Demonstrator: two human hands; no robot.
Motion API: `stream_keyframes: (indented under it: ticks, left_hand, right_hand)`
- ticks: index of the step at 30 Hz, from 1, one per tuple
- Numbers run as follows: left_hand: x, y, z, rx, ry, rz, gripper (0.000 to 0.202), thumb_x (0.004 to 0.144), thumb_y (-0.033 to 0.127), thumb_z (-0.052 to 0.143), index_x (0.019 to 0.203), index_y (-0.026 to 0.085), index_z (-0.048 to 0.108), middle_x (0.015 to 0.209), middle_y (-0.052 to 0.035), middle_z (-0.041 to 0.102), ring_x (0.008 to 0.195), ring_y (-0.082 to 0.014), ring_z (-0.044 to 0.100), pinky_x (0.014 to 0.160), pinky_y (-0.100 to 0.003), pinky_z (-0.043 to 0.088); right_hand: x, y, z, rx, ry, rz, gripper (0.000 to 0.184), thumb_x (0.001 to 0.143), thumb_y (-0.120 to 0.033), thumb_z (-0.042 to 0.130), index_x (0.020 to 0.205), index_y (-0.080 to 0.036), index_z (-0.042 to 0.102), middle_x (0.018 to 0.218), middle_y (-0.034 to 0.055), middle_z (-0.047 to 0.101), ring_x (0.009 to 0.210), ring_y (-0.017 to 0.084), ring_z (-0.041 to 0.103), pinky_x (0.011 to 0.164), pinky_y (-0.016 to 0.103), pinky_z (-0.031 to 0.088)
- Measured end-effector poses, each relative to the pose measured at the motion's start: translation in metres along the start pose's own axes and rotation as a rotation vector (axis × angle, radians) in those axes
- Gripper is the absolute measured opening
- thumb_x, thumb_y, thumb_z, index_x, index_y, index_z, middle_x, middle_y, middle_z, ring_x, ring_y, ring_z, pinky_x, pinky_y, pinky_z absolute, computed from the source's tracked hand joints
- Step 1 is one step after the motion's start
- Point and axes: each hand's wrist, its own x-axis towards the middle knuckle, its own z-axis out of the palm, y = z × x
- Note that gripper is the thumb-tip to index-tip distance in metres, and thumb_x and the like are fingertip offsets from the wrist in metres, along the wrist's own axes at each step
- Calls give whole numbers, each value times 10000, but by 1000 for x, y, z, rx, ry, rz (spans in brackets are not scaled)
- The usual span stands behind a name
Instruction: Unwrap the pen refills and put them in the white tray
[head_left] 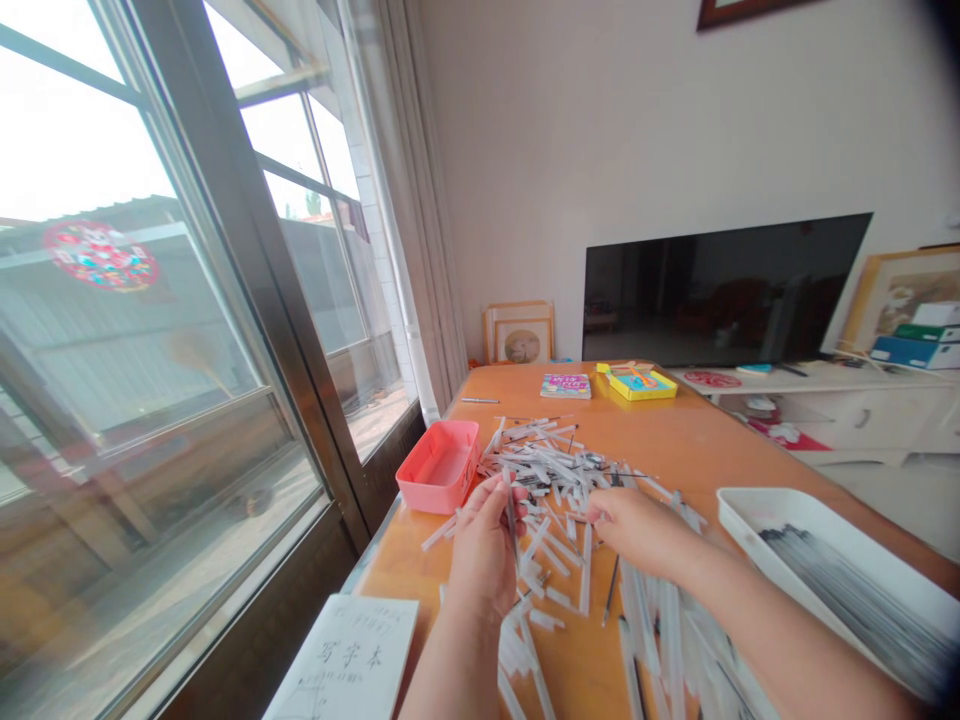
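My left hand (487, 545) is closed around a slim translucent pen tube (511, 510), which stands nearly upright between thumb and fingers. To its right, my right hand (619, 518) reaches into the loose pile of pen parts (551, 470), its fingers pinched together; whatever is in them is too small to make out. The pile holds many clear and frosted tubes, some with black pieces. More long frosted tubes (660, 620) lie under my right forearm, and short tubes lie around my left wrist.
A pink plastic basket (439, 468) stands left of the pile. At right, a white tray (750, 510) holds thin dark-tipped rods (847, 590). A notebook (345, 660) lies near left. Farther back are a pen (480, 401), a colourful booklet (565, 386) and a yellow box (641, 388).
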Motion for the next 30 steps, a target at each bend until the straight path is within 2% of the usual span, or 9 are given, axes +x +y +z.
stream_keyframes:
  ticks: [5,7,10,14,16,19,24,30]
  left_hand:
    - [4,1,-4,-13,80,24,419,720,379,809,1041,155,660,811,-32,671,612,-91,553,542,-207,378]
    - [5,2,-5,-16,93,30,437,703,384,821,1036,150,662,808,-35,671,605,-90,551,535,-208,377]
    - [6,3,-6,-23,103,43,439,698,380,822,1033,150,656,812,-37,668,610,-93,551,530,-206,380]
    - [9,5,-8,-20,99,55,425,725,373,802,1050,146,650,823,-44,665,628,-94,551,540,-203,392]
    - [10,4,-10,-9,96,54,428,728,380,799,1054,143,652,824,-45,664,631,-98,553,538,-205,391]
    - [12,4,-11,5,97,59,418,736,387,795,1043,141,657,820,-45,661,633,-102,553,532,-209,385]
    - [11,4,-13,-1,108,74,370,745,390,786,995,145,667,804,-35,659,632,-99,552,541,-212,384]
    - [13,1,-14,-8,101,64,411,749,383,780,1055,138,659,833,-51,668,636,-109,565,554,-220,399]
  right_hand:
    - [22,1,-2,-69,47,56,211,820,-191,542,793,-257,740,850,63,742,819,228,653,652,287,323]
    - [28,-4,-1,-75,46,46,224,826,-199,540,828,-262,755,845,62,746,815,223,661,642,286,326]
    - [36,-17,5,-64,19,-26,248,830,-234,552,919,-302,773,881,40,758,866,211,675,648,273,347]
    - [47,-38,17,-64,-7,-121,262,846,-246,537,924,-317,777,900,35,763,898,214,681,673,276,370]
    - [55,-47,22,-70,-8,-162,287,851,-242,536,1001,-333,765,944,33,762,929,215,679,699,277,381]
    - [64,-57,25,-92,-7,-209,290,848,-231,544,1026,-321,754,964,40,756,938,221,675,725,283,391]
    - [61,-75,26,-125,12,-309,271,905,-279,478,958,-278,743,1012,47,732,933,217,662,732,287,398]
    - [50,-88,38,-198,-26,-405,236,868,-317,550,991,-236,734,1038,95,719,930,243,664,771,307,425]
